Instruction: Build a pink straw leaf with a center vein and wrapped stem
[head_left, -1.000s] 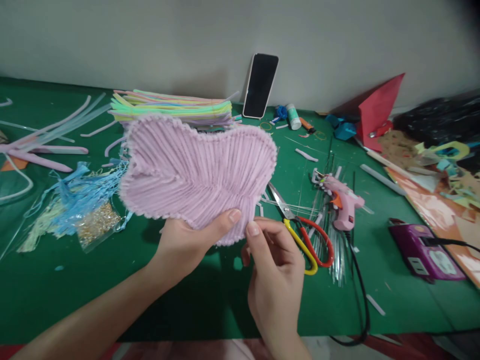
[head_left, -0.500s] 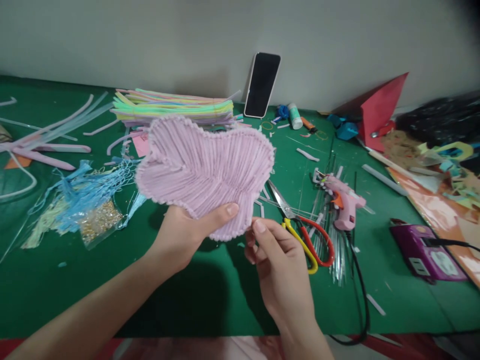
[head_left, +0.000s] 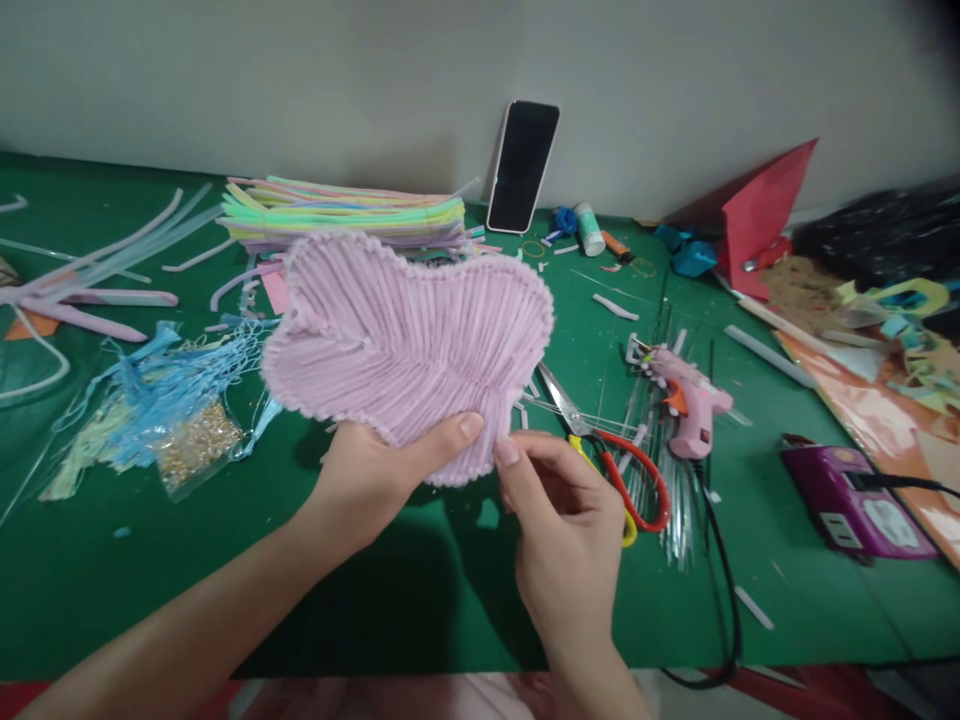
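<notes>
Lilac ribbed piece (head_left: 412,350) | left grip (head_left: 371,480): clasping it | right grip (head_left: 566,525): at its edge, hold unclear | purple box (head_left: 814,475): label (head_left: 890,522) illegible

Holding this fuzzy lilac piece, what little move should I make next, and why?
I'd probably pinch gently up along the right edge of the lilac piece with your right hand. That hand is right at the lower right edge, while your left hand grips the lower part, thumb across the front, which should steady it.

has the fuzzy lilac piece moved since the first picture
Yes, slightly: the fuzzy lilac piece has shifted right at its left end, away from the bead packet.
</notes>
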